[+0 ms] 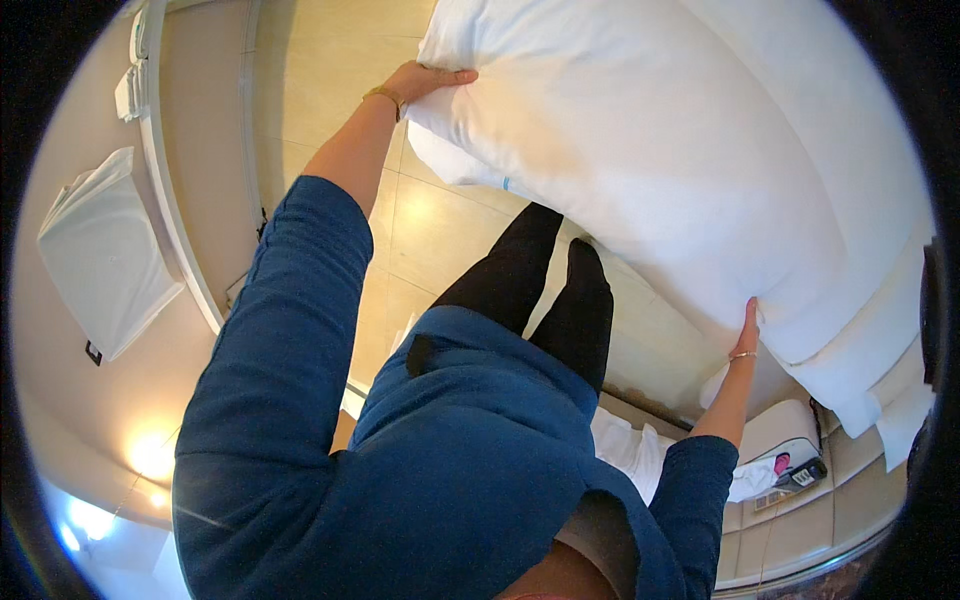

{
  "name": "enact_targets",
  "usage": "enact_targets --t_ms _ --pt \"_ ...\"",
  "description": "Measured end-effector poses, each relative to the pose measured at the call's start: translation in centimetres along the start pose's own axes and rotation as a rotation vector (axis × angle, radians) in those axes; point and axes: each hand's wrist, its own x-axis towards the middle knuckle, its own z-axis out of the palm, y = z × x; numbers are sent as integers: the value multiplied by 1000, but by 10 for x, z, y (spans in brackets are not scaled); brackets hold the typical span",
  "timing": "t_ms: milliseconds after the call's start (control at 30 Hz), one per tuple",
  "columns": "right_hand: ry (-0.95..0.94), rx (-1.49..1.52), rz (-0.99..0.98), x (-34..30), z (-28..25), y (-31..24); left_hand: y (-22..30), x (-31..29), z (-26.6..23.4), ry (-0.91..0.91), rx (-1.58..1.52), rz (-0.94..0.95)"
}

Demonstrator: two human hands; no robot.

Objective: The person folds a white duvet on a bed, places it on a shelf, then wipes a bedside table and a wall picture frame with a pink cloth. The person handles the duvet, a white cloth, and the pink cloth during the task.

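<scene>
Through the head view I have the white cover (640, 150) spread over the bed (452, 160), reaching its near long edge. My left hand (432, 82) is closed on the cover at the near-left corner, thumb lying on top of the cloth. My right hand (749, 328) touches the cover further right along that edge; its fingertips are partly hidden, so I cannot tell whether they grip. Near that forearm are a dark telephone (803, 474) and a crumpled white cloth (632, 447).
</scene>
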Motion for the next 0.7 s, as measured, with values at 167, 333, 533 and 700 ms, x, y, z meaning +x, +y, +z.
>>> enact_targets --t_ms 167,333,533,700 --pt "-314 208 115 -13 -29 -40 61 -26 -8 -108 52 -25" --pt "-470 322 -33 -57 -61 -107 128 -76 -31 -34 185 167" --pt "-320 200 -233 -196 -78 -174 104 -149 -68 -28 189 350" --pt "-273 -24 -264 -221 -125 -114 -36 -261 -59 26 274 140"
